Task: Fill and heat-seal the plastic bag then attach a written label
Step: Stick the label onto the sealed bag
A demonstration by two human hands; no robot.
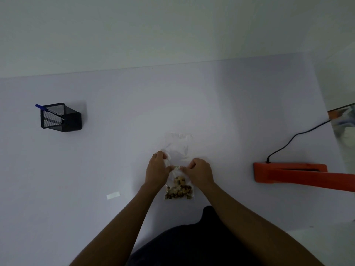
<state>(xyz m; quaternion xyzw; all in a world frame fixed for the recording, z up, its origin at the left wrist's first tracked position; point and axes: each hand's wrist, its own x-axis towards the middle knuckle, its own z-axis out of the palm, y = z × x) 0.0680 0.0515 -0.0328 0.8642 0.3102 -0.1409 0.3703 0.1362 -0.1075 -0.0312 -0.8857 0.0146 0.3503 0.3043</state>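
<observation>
Head view, looking down on a pale table [96, 160]. Clear plastic bag [178, 150] flat at the middle of the table, just ahead of the body, long axis running away from the camera; brown and tan mixed nuts [179, 191] bunched at its near end, far end empty and wrinkled. Small white label [177, 167] across the bag at mid-length, between the two hands, markings on it too small to read. Left hand [157, 169] curled at the bag's left edge, fingertips pinched on the plastic and on the label's left end. Right hand [199, 171] curled likewise at the right edge, fingertips pressed down on the label's right end. Neither hand lifted off the bag; both forearms stretched in from the bottom of the picture. Thin white paper strip [113, 195] alone on the table, left of the bag and well apart from it. Black mesh pen holder [61, 118] far off to the left, with a blue pen [41, 106] leaned inside it. Orange heat sealer [299, 174] off to the right, arm raised slightly, black cord [294, 138] trailing from its back end toward the right edge.
</observation>
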